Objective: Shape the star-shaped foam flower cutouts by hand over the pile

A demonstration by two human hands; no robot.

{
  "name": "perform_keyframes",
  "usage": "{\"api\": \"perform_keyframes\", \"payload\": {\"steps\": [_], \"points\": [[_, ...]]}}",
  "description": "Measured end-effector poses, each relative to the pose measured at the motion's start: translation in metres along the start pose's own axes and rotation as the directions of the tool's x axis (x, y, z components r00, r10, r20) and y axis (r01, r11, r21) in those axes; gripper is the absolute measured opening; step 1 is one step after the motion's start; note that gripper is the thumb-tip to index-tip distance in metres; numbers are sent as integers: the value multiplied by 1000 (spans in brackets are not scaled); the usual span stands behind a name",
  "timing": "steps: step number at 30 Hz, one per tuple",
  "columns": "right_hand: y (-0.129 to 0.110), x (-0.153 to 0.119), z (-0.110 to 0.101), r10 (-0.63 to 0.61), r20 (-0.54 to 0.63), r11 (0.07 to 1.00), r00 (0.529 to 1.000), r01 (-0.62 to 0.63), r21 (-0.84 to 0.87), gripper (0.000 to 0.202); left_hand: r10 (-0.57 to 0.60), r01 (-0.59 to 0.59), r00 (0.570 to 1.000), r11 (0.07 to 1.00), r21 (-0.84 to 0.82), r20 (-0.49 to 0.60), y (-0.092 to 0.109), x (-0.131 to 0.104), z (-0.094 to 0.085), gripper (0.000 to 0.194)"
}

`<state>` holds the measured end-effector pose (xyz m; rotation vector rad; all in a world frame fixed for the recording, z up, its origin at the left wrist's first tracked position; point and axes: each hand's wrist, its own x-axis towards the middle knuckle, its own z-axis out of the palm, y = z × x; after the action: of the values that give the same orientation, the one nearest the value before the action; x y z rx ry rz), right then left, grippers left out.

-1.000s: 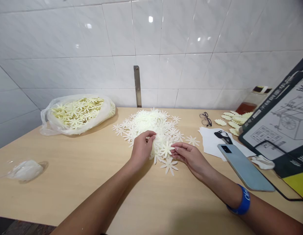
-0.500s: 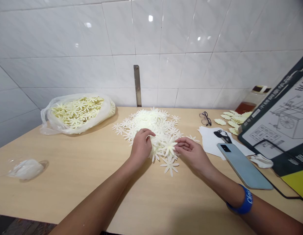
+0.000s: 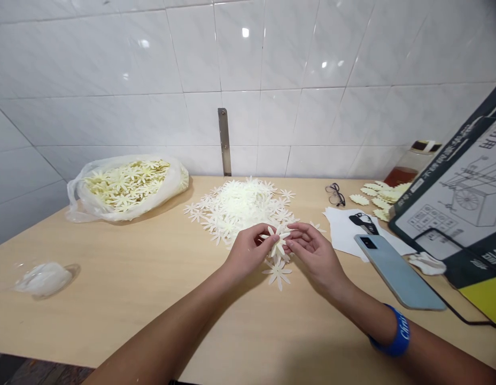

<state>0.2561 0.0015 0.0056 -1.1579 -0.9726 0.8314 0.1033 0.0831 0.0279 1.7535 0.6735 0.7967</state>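
Note:
Both of my hands meet at a white flower-shaped piece (image 3: 278, 241) at the near right edge of a heap of white flower pieces (image 3: 243, 203). My left hand (image 3: 250, 248) pinches its left side between thumb and fingers. My right hand (image 3: 314, 254) grips its right side, thumb and fingertips together. Whether more than one layer is held is hard to tell. A single white flower piece (image 3: 277, 274) lies flat on the table just below my hands.
On the left are an open plastic bag (image 3: 128, 187) of yellowish flower pieces and a clear container with white stuff (image 3: 45, 278). To the right are glasses (image 3: 335, 194), white paper (image 3: 338, 227), a phone (image 3: 400, 272), scalloped pieces (image 3: 380, 198), a jar (image 3: 410, 163) and a large box (image 3: 460, 203).
My left hand has moved right and slightly down from the heap, and now pinches the flower piece beside my right hand. My right hand has stayed almost in place.

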Motion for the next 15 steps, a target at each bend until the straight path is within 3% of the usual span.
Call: {"api": "perform_keyframes", "payload": {"steps": [3, 6, 11, 13, 15], "points": [[-1, 1, -3, 126, 181, 992, 975, -118, -53, 27, -6, 6, 1000, 1000, -11, 0, -2, 1, -1, 20], [0, 2, -4, 212, 326, 975, 921, -175, -139, 35, -16, 15, 999, 1000, 20, 34, -7, 2, -2, 19], [4, 3, -3, 226, 316, 970, 921, -183, -159, 39, -22, 19, 995, 1000, 24, 93, -13, 2, -1, 17], [5, 4, -2, 219, 310, 972, 925, -180, -150, 39, -30, 25, 997, 998, 61, 77, -12, 1, -1, 18], [5, 4, -2, 216, 292, 973, 932, -182, -139, 39, 10, -11, 1000, 995, 104, 16, -11, 1, -2, 30]]}}
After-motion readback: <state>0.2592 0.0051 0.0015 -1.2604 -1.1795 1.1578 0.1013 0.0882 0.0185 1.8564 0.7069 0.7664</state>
